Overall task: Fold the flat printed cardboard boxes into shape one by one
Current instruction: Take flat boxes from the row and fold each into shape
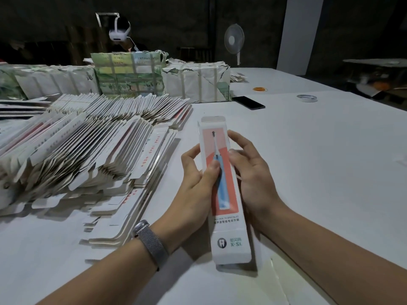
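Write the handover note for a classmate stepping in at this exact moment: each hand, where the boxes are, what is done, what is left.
Left hand: grips the toothbrush box from its left side, thumb on the printed face.
Right hand: holds the box's right edge with curled fingers.
The box is held lengthwise above the white table; whether its end flaps are tucked cannot be told.
Left: the large pile of flat boxes to the left.
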Tool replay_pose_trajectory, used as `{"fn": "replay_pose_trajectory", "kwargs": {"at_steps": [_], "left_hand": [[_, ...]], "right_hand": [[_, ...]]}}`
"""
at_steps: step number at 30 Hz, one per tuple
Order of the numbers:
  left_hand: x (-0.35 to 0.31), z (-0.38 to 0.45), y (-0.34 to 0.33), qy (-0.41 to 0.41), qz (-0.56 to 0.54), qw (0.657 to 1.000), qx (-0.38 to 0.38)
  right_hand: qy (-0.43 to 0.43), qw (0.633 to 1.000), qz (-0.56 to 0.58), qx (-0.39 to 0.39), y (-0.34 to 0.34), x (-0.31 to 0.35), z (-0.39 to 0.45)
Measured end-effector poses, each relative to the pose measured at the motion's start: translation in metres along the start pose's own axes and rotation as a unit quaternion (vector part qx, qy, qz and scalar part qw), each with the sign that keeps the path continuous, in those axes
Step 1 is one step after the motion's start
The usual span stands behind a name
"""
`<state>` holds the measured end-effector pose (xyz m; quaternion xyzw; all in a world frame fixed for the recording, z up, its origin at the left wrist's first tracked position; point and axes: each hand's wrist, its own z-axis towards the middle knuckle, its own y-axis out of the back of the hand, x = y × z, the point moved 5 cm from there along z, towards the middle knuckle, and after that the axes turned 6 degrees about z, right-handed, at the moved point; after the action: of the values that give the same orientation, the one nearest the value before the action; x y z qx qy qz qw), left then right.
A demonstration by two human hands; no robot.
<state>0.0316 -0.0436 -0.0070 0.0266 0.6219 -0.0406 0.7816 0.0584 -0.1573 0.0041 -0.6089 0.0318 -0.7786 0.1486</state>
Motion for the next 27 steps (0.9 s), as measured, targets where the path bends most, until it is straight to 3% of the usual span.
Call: {"fn": "replay_pose_trajectory", "kwargs": {"at_steps": [6, 12, 19, 27], "left_hand": [[-0.001, -0.004, -0.001, 0.031, 0.026, 0.998, 0.055], [-0.002, -0.004, 0.001, 0.017, 0.09, 0.996, 0.013], [-0.008, -0.004, 0.013, 0.004, 0.034, 0.998, -0.048], [-0.006, -0.004, 0.021, 0.003, 0.08, 0.994, -0.079]], "right_hand": [[0.013, 0.999, -0.026, 0.022, 0.003, 0.004, 0.004], [0.018, 0.997, -0.06, 0.042, 0.001, 0.004, 0.0], [0.0, 0.993, -0.06, 0.102, -0.009, 0.0, -0.008], [-0.047, 0.99, -0.059, 0.122, -0.01, -0.004, -0.01]]}}
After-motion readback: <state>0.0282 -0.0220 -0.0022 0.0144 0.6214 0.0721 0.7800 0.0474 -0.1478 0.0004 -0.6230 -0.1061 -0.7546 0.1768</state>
